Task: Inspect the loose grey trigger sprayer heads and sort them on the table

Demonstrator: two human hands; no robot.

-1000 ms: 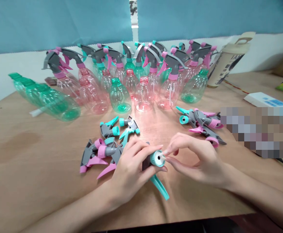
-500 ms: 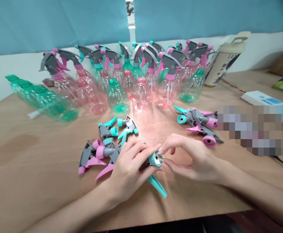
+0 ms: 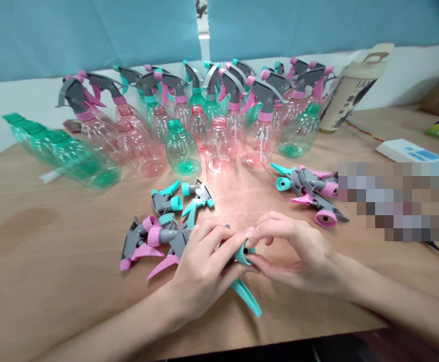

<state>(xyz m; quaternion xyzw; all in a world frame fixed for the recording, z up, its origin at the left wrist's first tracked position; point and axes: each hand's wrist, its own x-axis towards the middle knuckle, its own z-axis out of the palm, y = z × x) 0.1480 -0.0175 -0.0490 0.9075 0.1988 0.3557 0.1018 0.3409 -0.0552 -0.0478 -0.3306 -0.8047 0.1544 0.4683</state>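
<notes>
My left hand [image 3: 200, 271] is wrapped round a grey spray trigger head [image 3: 242, 274] with a teal collar and teal lever, held just above the wooden table [image 3: 34, 261]. My right hand [image 3: 298, 251] pinches at the teal collar's open end, thumb and forefinger closed on it. What sits between those fingertips is too small to make out. A heap of loose trigger heads [image 3: 159, 231], pink and teal, lies just left of my left hand. Another small pile of trigger heads [image 3: 310, 191] lies beyond my right hand.
Several clear pink and green spray bottles [image 3: 219, 146] stand at the back, some capped with trigger heads, some open. Green bottles [image 3: 69, 156] lie on their side at the left. A tall beige cup [image 3: 351, 90] and a white power strip [image 3: 411, 151] are at the right.
My right fingers have closed in onto the teal collar, covering its opening. The trigger head has tilted slightly and both hands have shifted a little lower.
</notes>
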